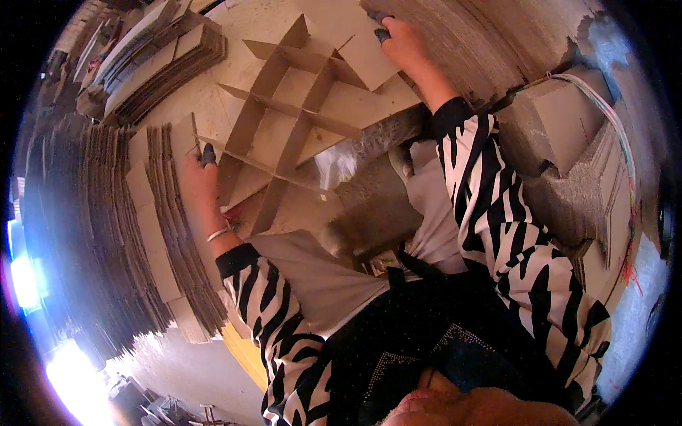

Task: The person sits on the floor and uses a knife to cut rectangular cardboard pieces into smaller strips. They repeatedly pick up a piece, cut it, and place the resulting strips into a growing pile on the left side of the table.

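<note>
Cardboard stacks (99,227) flanked the divider grid (302,116), probably for reach. Left hand (200,179) left of centre, right hand (407,47) top centre; I couldn't tell either's finger grip.

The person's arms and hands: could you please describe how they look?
Both sleeves are black and pale zebra-striped, ending in black cuffs. The left hand has a pale bracelet at the wrist and a dark fingertip cover; the right hand has two such covers.

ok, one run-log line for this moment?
left hand: beside cardboard strips, grip unclear | right hand: beside cardboard stack, grip unclear | between hands: slotted cardboard divider grid
</note>
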Action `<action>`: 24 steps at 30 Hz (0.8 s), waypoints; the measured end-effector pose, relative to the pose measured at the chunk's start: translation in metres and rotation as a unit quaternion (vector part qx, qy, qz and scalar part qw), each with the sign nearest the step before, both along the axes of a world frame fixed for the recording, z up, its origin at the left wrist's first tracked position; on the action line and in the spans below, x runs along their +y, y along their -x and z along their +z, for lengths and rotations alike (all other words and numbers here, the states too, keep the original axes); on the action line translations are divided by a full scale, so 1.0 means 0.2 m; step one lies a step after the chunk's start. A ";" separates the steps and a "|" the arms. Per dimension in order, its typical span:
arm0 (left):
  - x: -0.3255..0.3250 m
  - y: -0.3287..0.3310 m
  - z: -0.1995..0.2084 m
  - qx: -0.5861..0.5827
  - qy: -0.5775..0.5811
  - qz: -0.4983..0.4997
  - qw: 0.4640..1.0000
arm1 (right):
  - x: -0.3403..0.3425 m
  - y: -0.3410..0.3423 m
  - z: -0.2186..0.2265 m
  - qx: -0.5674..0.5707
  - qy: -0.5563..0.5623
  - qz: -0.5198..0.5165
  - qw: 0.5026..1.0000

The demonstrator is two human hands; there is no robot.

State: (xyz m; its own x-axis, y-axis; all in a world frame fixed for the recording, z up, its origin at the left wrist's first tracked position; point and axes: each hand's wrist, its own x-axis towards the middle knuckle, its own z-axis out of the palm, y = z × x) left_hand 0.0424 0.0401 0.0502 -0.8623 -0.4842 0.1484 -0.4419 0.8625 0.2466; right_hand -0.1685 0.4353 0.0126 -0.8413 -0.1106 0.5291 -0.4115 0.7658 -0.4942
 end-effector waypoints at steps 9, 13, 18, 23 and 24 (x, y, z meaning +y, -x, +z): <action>0.86 0.02 0.02 -0.090 -0.078 -0.169 0.978 | -0.29 -0.08 -0.06 -0.138 0.057 0.022 0.989; 0.81 0.05 -0.09 -0.034 -0.146 -0.172 0.974 | -0.28 -0.07 0.05 -0.132 0.190 0.020 0.973; 0.40 0.08 -0.10 0.095 -0.364 -0.156 0.913 | -0.18 -0.01 0.07 -0.039 0.167 -0.014 0.985; 0.08 -0.29 0.40 0.240 -0.250 -0.127 0.930 | -0.31 -0.17 0.03 -0.148 -0.157 0.088 0.972; 0.06 -0.35 0.51 0.253 -0.152 -0.093 0.951 | -0.31 -0.19 0.03 -0.159 -0.203 0.092 0.962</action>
